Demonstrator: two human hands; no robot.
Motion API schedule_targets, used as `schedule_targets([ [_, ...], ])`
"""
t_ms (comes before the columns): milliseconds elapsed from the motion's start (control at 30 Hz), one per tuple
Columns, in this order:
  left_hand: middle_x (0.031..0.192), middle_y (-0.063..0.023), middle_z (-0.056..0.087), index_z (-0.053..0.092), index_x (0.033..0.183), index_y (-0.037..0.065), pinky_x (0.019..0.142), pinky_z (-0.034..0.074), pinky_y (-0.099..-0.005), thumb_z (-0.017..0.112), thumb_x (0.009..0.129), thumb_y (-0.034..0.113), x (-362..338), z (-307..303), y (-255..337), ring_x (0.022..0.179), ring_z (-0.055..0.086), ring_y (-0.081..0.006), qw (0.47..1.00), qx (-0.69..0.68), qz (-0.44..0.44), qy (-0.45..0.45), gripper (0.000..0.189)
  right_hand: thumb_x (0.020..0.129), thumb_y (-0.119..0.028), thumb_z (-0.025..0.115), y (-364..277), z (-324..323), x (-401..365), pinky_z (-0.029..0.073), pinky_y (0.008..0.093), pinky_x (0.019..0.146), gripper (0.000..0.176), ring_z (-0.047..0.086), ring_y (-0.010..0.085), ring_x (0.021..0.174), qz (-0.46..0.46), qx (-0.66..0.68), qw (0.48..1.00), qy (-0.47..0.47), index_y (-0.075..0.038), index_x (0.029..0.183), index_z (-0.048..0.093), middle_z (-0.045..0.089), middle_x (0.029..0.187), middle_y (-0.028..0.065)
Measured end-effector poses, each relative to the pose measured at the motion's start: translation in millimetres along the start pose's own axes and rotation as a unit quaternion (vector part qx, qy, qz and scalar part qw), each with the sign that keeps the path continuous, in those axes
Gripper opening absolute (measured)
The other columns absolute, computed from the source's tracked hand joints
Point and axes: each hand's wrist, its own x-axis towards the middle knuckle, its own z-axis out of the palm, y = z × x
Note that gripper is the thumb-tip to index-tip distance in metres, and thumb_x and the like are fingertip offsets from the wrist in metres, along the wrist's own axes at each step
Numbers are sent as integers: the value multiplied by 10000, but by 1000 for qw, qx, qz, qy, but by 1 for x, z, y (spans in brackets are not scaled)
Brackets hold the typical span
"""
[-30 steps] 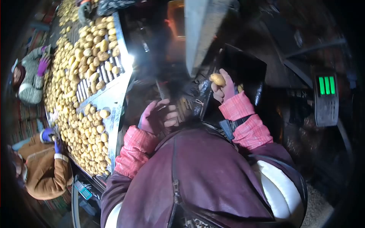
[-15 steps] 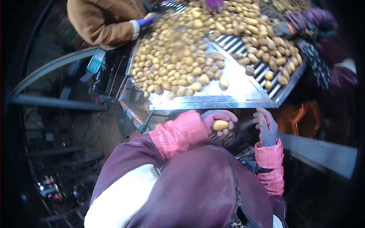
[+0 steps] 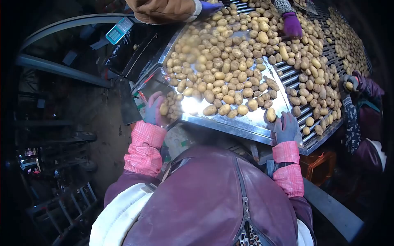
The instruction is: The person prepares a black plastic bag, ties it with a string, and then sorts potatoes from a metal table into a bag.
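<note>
Many yellow-brown potatoes [image 3: 230,78] lie on a metal sorting table [image 3: 230,125]. My left hand [image 3: 154,108], in a pink and grey glove, is at the table's left corner with a potato [image 3: 163,109] held against its fingers, beside a chute holding more potatoes. At the front right edge, my right hand [image 3: 286,128] rests on the metal with its gloved fingers spread, close to a single potato [image 3: 271,115]. Nothing shows in its grasp.
A purple-gloved hand [image 3: 292,25] of another person reaches over potatoes at the top. A brown-sleeved arm [image 3: 164,9] is at upper left, another worker's hand [image 3: 349,83] at right. An orange crate [image 3: 318,168] and a teal tray [image 3: 119,30] flank the table.
My left hand has moved left and up from the front of my body to the table's left corner, with a potato. My right hand has come forward onto the edge. The view has shifted.
</note>
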Motion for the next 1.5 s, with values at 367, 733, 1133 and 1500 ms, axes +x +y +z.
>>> schedule_targets([
  [367, 1416, -236, 412, 482, 1385, 127, 1069, 235, -629, 623, 821, 444, 51, 79, -43, 1308, 373, -462, 539, 596, 504, -317, 662, 856, -143, 642, 2, -2, 2, 415, 473, 970, 259, 545, 383, 1090, -10, -9, 1000, 10, -17, 1081, 632, 603, 1127, 191],
  [733, 1438, -232, 409, 494, 1386, 165, 1078, 183, -652, 604, 850, 412, 67, 19, -38, 1355, 361, -401, 561, 693, 392, -226, 599, 840, -140, 659, -7, -7, 4, 428, 475, 915, 194, 570, 369, 1016, -6, -3, 1000, 9, -44, 1009, 645, 631, 1047, 149],
  [1133, 1223, -142, 502, 502, 1253, 161, 824, 485, -487, 619, 850, 240, 76, 121, -39, 969, 611, -371, 555, 691, 345, -309, 427, 822, -142, 672, -12, -11, 9, 457, 450, 885, 211, 587, 362, 984, -52, -26, 998, 23, -58, 1015, 651, 638, 1043, 157],
  [1500, 789, -41, 641, 663, 903, 69, 571, 474, -273, 532, 857, 31, 97, 63, -26, 630, 585, -116, 958, 223, 173, -54, 145, 821, -469, 647, -161, 47, 87, 257, 566, 1104, 659, 386, 401, 1327, -464, 10, 868, -177, -209, 1397, 461, 440, 1401, 205],
])
